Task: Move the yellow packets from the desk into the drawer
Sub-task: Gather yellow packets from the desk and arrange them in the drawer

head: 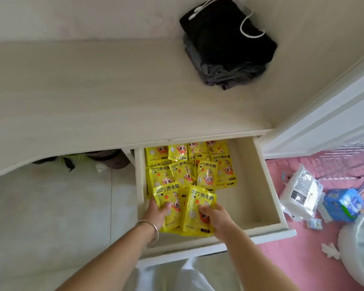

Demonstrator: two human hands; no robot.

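The white drawer (259, 185) under the pale wooden desk (114, 91) stands pulled out. Several yellow packets (189, 166) with cartoon prints lie in its left half, overlapping in rows. My left hand (156, 213), with a silver bangle on the wrist, grips a yellow packet (166, 196) at the drawer's near left. My right hand (214, 215) grips another yellow packet (198, 204) just beside it. Both packets are inside the drawer, near its front wall. No yellow packet shows on the desk top.
A folded pile of black and grey clothes (229, 45) sits on the desk at the back right. To the right, a pink surface (303, 259) carries a white plastic pack (301, 192) and a blue pack (343, 204). Pale floor tiles (51, 217) lie to the left.
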